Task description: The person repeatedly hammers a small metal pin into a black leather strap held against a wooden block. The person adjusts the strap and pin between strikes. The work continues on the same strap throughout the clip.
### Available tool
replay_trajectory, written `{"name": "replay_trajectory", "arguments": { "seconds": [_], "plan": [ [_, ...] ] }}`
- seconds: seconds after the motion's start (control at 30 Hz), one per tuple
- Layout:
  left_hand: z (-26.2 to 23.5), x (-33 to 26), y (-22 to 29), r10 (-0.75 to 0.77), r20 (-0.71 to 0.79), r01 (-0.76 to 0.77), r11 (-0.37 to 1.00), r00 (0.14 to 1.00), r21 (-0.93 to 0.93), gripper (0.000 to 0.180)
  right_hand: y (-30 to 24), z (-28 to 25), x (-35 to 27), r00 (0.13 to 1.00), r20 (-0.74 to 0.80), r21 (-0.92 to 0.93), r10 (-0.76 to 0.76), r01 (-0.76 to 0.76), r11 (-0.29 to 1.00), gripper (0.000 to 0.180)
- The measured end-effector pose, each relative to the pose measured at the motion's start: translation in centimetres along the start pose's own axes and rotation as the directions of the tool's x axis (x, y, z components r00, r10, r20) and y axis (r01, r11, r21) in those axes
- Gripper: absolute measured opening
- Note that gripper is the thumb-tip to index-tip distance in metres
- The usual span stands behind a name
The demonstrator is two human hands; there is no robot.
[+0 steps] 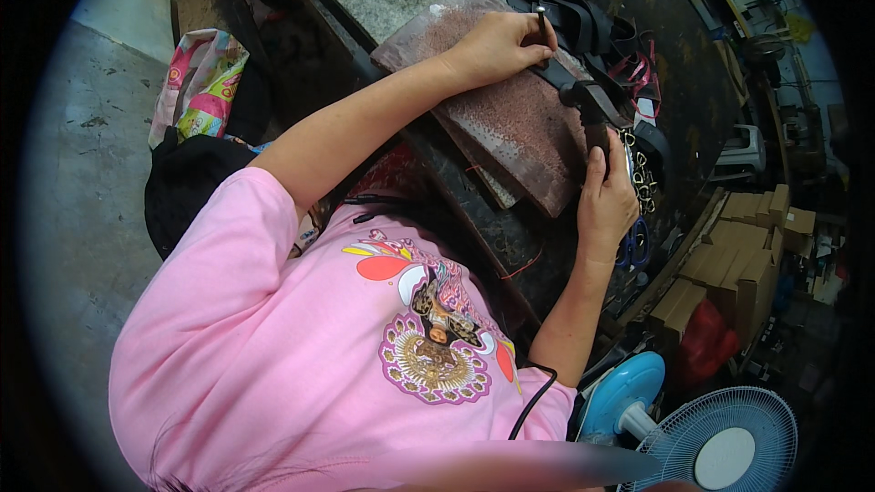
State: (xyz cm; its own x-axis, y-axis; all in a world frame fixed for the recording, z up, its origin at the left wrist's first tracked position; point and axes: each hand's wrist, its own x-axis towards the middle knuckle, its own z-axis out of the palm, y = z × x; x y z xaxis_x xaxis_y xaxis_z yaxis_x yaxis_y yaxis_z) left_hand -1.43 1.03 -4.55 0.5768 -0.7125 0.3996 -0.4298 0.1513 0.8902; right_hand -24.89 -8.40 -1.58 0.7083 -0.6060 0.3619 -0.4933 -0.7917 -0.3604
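I see grey floor (77, 246) on the left, a dark table (694, 64) far, a white stool (749, 151) right, a fan (725, 457) near right.

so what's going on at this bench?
A person in a pink shirt is working with both hands. The left hand pinches a slim dark rod over a worn brown slab; its lower tip is hard to make out. The right hand grips a dark hammer-like tool near the slab's right edge, its head apart from the rod's top. Black strips lie heaped beyond the slab.
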Motion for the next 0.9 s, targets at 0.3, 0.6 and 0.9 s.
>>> {"name": "replay_trajectory", "arguments": {
  "seconds": [0.3, 0.6, 0.9],
  "plan": [
    [-0.1, 0.2, 0.5, -0.104, 0.058, 0.103, 0.994, 0.993, 0.034, 0.014, -0.1, -0.2, 0.1, 1.000, 0.001, 0.005, -0.012, 0.012, 1.000, 0.035],
    [-0.3, 0.3, 0.4, -0.113, 0.071, 0.113, 0.994, 0.991, 0.001, 0.014, 0.5, 0.1, 0.0, 1.000, -0.003, -0.001, -0.011, 0.011, 1.000, 0.036],
    [-0.2, 0.8, 1.2, -0.001, 0.099, -0.020, 0.978, 0.995, 0.206, 0.013, 1.6, 0.4, -0.3, 1.000, -0.002, 0.001, -0.008, 0.008, 1.000, 0.035]
  ]
}}
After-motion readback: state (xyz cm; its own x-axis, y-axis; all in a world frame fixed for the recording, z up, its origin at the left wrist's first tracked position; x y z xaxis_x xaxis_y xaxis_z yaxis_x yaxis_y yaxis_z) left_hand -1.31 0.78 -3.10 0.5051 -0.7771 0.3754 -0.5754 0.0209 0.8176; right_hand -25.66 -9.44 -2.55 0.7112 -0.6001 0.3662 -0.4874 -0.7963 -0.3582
